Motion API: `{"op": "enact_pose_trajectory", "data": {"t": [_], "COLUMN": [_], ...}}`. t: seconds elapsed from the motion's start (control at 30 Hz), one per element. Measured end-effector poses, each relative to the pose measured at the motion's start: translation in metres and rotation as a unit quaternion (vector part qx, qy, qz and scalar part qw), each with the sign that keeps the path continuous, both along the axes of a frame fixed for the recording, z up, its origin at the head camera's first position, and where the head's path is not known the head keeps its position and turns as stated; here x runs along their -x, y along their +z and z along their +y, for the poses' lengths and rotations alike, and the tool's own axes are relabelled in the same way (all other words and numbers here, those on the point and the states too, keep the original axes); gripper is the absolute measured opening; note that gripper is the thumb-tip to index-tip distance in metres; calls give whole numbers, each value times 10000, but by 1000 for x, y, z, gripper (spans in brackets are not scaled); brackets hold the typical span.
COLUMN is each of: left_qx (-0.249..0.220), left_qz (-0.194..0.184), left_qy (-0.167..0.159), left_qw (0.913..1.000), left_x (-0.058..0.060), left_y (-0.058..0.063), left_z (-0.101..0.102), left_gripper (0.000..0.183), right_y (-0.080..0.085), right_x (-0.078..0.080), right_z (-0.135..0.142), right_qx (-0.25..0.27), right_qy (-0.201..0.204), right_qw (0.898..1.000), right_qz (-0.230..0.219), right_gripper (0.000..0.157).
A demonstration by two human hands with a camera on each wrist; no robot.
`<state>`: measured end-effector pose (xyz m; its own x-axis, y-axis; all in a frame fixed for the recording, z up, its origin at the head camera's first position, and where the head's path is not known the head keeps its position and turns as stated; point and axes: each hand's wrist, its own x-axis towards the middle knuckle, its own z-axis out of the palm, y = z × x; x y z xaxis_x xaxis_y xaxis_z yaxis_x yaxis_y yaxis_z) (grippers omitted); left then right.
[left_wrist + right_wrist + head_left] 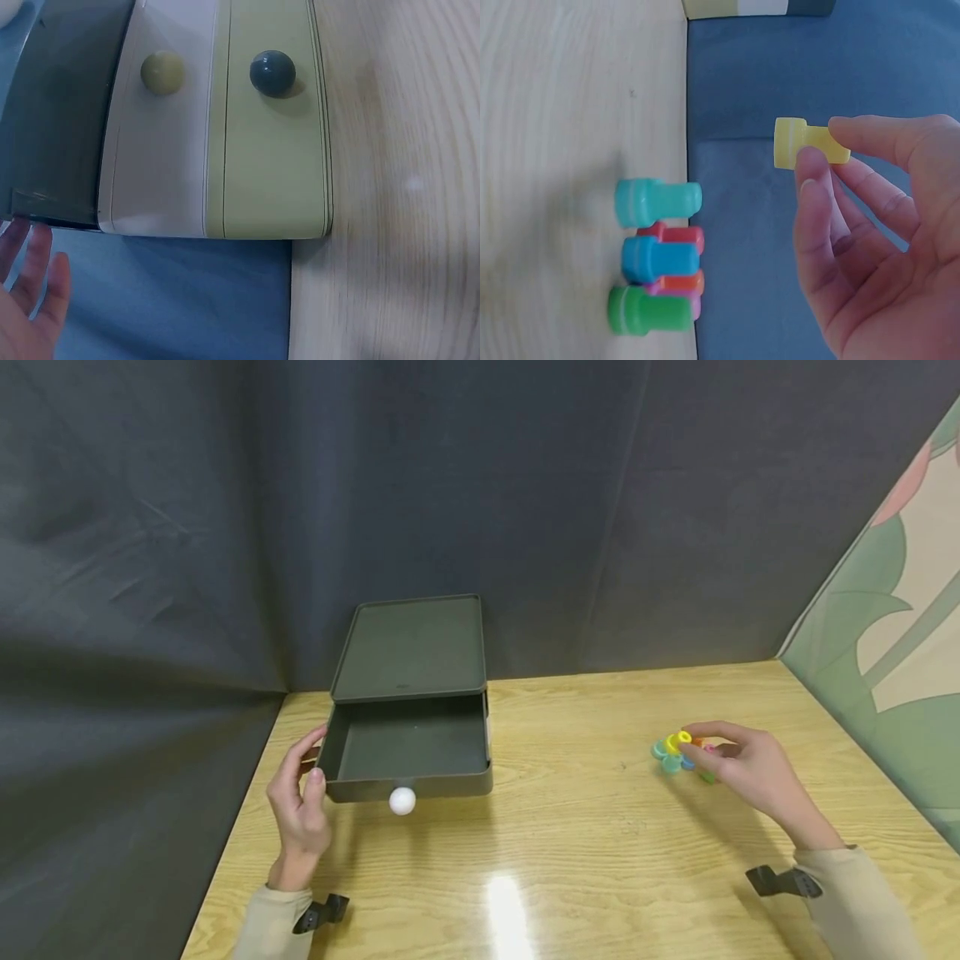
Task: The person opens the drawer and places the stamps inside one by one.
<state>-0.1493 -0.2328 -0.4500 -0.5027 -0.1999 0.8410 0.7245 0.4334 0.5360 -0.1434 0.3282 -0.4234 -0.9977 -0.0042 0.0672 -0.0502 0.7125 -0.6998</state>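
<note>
The red stamp [686,236] lay largely hidden behind the blue stamp [660,259], and the green stamp [649,311] covered most of the orange stamp [686,283] and pink stamp [696,306]; only the teal stamp [656,202] beside them showed whole. In the head view the right hand [750,768] masked part of this group. Its grip was nearly closed, the fingertips pinching the yellow stamp [810,135], which was held above the worktop [570,860], apart from the others. The left hand [300,797] had a loose, spread grip, its thumb at the front corner of the pulled-out drawer [442,787] and its fingers along the side; how firmly they pressed could not be told. The left wrist view cut off most of that hand and all but an edge of the drawer's white knob [402,801], but showed a white drawer [157,150] and a yellow-green drawer [274,165] below, both closed. Dark cloth [525,510] stood behind the chest [412,647]; patterned cloth [900,610] bounded the right.
</note>
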Motion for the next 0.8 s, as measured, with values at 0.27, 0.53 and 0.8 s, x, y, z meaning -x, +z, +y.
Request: {"op": "enact_pose_trajectory", "data": {"t": [0.27,0.53,0.8], "left_qx": [132,73,-7], "left_qz": [164,46,88], "left_qy": [234,108,-164], "left_qw": [9995,9999,9998], "left_x": [3,4,9], "left_y": [-3,-8,-10], "left_z": [6,3,3], "left_gripper": [47,48,48], "right_y": [15,30,43], "right_x": [9,14,21], "right_z": [-12,-25,-39], "right_qx": [23,126,219], "right_qy": [162,349,509], "right_qw": [9999,9992,9985], "right_qz": [-38,-149,14], "right_gripper": [46,46,40]}}
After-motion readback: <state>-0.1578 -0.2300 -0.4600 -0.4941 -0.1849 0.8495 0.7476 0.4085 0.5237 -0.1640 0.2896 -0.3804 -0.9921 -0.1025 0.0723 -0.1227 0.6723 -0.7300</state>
